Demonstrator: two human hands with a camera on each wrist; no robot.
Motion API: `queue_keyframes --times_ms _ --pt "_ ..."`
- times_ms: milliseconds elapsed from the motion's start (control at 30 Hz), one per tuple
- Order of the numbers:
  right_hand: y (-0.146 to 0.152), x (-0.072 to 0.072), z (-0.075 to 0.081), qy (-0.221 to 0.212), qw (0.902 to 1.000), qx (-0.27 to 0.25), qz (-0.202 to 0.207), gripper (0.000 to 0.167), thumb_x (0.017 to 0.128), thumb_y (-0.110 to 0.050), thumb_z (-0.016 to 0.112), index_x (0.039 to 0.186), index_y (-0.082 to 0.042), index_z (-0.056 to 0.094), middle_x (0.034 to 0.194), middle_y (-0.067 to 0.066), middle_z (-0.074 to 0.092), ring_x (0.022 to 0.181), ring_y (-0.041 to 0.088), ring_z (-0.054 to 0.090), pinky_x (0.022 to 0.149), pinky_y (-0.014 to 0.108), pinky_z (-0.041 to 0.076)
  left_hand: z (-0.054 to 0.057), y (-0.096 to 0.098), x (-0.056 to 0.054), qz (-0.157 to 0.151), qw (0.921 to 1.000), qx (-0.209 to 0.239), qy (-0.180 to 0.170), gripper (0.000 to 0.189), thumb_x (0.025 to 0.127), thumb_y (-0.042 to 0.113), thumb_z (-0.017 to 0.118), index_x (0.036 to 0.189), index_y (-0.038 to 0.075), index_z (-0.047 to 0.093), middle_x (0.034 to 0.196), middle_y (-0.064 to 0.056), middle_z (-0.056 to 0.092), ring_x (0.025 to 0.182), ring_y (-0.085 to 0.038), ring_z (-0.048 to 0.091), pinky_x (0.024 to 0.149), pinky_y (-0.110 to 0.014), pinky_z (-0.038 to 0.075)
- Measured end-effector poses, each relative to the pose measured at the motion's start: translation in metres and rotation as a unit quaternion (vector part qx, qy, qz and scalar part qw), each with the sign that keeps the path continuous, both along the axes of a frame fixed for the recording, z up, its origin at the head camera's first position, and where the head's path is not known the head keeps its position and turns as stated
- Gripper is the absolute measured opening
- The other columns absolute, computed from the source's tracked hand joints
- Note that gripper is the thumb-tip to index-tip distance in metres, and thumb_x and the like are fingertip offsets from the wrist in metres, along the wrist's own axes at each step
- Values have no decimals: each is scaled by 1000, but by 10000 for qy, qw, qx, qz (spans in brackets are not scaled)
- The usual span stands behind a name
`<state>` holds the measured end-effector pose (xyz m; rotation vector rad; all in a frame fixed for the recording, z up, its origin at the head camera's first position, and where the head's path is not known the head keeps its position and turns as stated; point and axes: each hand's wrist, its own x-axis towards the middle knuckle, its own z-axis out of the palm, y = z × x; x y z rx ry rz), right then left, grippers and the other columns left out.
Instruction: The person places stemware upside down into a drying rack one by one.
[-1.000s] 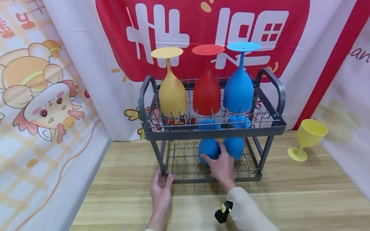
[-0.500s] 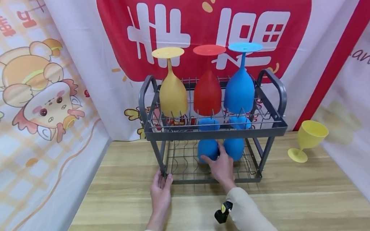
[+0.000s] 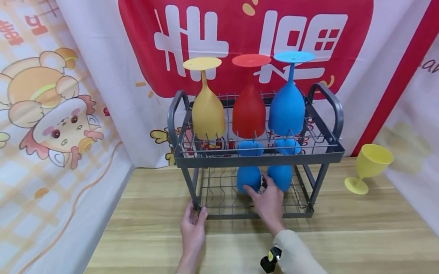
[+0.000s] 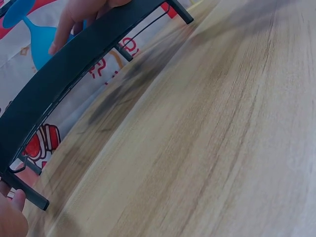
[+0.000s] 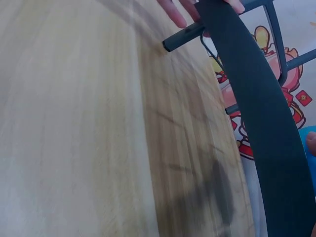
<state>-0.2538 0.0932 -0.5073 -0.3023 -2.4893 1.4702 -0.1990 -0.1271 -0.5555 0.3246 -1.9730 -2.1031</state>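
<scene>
A dark grey two-tier rack (image 3: 260, 157) stands on the table. My left hand (image 3: 193, 229) grips its lower front-left corner, thumb in front. My right hand (image 3: 269, 202) reaches onto the lower shelf and holds a blue goblet (image 3: 248, 177), thumb on its front and fingers in the gap beside a second blue goblet (image 3: 282, 177). Both stand upside down, partly hidden by the upper tier. In the left wrist view, fingers of the right hand (image 4: 76, 15) show above the rack's front bar (image 4: 64, 74), overlapping a blue goblet (image 4: 42, 42).
Upside down on the upper tier stand a yellow goblet (image 3: 208, 116), a red goblet (image 3: 248, 113) and a blue goblet (image 3: 287, 112). Another yellow goblet (image 3: 374, 161) stands upright on the wooden table (image 3: 141, 229), right of the rack. Printed cloth (image 3: 90, 18) hangs behind.
The head view has shifted a little, moving the whole scene slightly right and down. Both hands keep their places on the rack and the blue goblet.
</scene>
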Motion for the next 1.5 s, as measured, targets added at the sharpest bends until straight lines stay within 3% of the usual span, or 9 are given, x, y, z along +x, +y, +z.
queue_keyframes --times_ms 167,333,500,600,833,967,1133,1300,1500 --pt "7 13 1 309 9994 -161 -36 73 94 -47 80 150 -8 54 146 18 64 134 37 66 110 52 56 1 1 1 62 10000 -41 1 61 105 15 66 161 7 42 162 -23 47 146 -43 53 117 -38 47" --pt "19 26 0 432 9977 -491 203 68 94 -42 81 148 -9 56 145 15 65 132 34 66 109 46 57 2 -1 2 70 9999 -110 -85 61 105 16 65 161 10 42 162 -21 48 140 -41 59 114 -34 51" --pt "37 40 -6 767 9925 -658 687 69 91 -41 84 146 -9 58 143 13 67 132 32 66 108 40 58 2 -2 2 100 9996 -214 -169 58 105 16 65 160 13 45 158 -18 54 124 -34 67 101 -21 57" --pt "51 52 -8 823 9914 -749 684 66 90 -42 85 143 -10 62 140 9 68 130 30 67 107 36 58 1 -1 2 110 9993 -277 -212 58 105 17 66 159 13 47 155 -19 57 116 -27 68 94 -17 57" --pt "83 75 -10 985 9842 -1387 502 51 92 -22 85 136 -5 66 136 14 69 118 7 69 95 17 59 0 -2 4 144 9991 -360 -190 57 104 17 67 158 12 48 154 -19 58 115 -22 68 92 -12 54" --pt "105 85 -13 1023 9825 -1515 361 44 94 -17 82 134 -5 68 131 10 70 113 3 72 92 17 60 1 -2 4 144 9993 -335 -118 57 104 17 67 157 10 48 154 -21 57 116 -21 68 92 -12 55" --pt "137 93 -12 1025 9758 -1931 37 38 93 -4 80 128 2 69 121 1 73 100 4 78 88 19 61 1 -1 4 141 9996 -244 -91 58 104 18 68 157 10 48 154 -22 57 119 -30 69 92 -12 55" --pt "175 89 -14 994 9842 -1357 -548 40 93 -13 82 130 -3 69 115 -13 74 93 -4 74 83 11 60 1 0 2 126 9995 -256 -132 58 103 17 68 157 13 48 153 -21 57 121 -35 68 93 -14 57" --pt "219 68 -18 847 9845 -750 -1342 61 91 -29 86 144 -14 59 116 -22 67 105 -7 62 81 1 51 1 2 1 83 9995 -273 -105 57 104 17 67 157 13 48 153 -21 57 122 -36 67 91 -14 56"
